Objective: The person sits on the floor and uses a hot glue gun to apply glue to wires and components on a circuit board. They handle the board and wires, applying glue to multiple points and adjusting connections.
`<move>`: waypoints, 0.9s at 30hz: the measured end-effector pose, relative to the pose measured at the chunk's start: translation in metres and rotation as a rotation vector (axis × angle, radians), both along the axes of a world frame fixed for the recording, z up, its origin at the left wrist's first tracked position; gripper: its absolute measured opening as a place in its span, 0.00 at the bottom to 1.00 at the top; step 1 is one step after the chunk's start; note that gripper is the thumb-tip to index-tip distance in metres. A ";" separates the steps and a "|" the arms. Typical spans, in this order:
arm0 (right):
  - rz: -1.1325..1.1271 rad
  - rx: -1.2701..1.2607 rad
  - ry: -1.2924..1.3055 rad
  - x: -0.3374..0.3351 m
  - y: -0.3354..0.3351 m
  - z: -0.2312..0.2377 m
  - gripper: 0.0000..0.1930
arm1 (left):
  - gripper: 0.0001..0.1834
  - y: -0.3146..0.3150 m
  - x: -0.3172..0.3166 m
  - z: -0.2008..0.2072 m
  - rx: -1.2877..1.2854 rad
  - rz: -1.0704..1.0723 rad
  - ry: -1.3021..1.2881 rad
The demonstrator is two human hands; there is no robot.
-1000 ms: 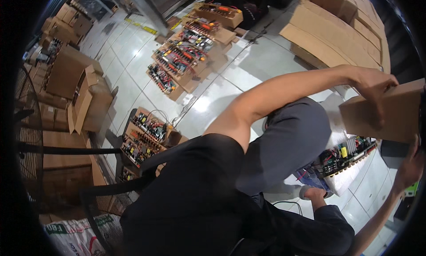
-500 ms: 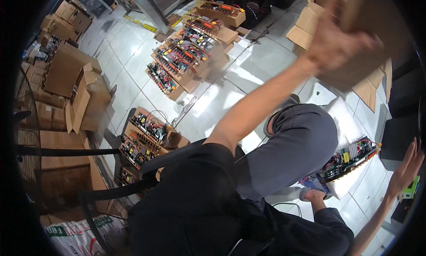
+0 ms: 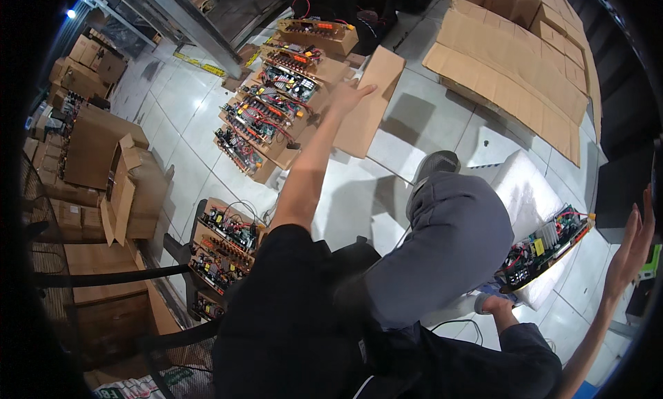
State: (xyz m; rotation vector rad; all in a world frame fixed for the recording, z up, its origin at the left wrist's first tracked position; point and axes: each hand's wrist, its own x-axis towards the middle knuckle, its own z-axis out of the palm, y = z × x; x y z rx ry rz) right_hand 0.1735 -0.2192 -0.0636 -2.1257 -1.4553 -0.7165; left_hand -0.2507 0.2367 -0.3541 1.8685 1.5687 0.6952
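Closest to the camera, a black-sleeved upper body fills the lower middle, with a bent knee in grey trousers [image 3: 449, 240] rising just to its right. Beside that knee, on a white foam block [image 3: 532, 185], lies a circuit board [image 3: 549, 243] crowded with coloured parts and wires. At the far right edge the right hand [image 3: 632, 243] is raised with flat, spread fingers, holding nothing and touching nothing.

Left of the body, a cardboard tray of circuit boards [image 3: 221, 243] sits near a dark chair frame, with stacked brown cartons [image 3: 114, 185] further left on the pale tiled floor [image 3: 428, 116].

Further out, the bare left arm stretches up and away, and the left hand [image 3: 349, 95] is open, fingers extended against the near edge of a flat cardboard sheet [image 3: 369, 102]; whether it actually grips the sheet I cannot tell. That sheet hangs tilted above the floor, just right of long cardboard trays of circuit boards [image 3: 276, 105] laid in rows.

Beyond, at upper right, large flattened cardboard boxes [image 3: 525, 60] cover the floor.
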 end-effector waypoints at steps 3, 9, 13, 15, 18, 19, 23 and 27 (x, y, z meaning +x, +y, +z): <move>-0.015 -0.024 -0.033 -0.003 0.002 -0.004 0.25 | 0.38 0.004 0.010 -0.009 0.241 0.101 0.184; -0.040 -0.072 0.016 -0.004 0.007 -0.011 0.25 | 0.40 -0.059 0.009 -0.058 0.258 -0.156 0.548; -0.073 -0.103 -0.021 0.007 0.003 -0.013 0.26 | 0.44 -0.096 -0.009 -0.089 0.164 -0.067 0.696; -0.097 -0.115 -0.032 0.006 0.001 -0.014 0.27 | 0.46 -0.096 -0.013 -0.104 0.111 0.026 0.660; -0.073 -0.120 -0.020 0.011 0.007 -0.024 0.27 | 0.48 -0.081 -0.035 -0.129 0.187 -0.005 0.609; -0.070 -0.115 -0.010 0.011 0.008 -0.024 0.27 | 0.48 -0.076 -0.039 -0.132 0.200 -0.025 0.628; -0.086 -0.119 -0.019 0.014 0.004 -0.022 0.26 | 0.48 -0.059 -0.035 -0.128 0.181 -0.108 0.662; -0.075 -0.125 -0.023 0.012 0.002 -0.023 0.26 | 0.48 -0.055 -0.028 -0.122 0.184 -0.132 0.640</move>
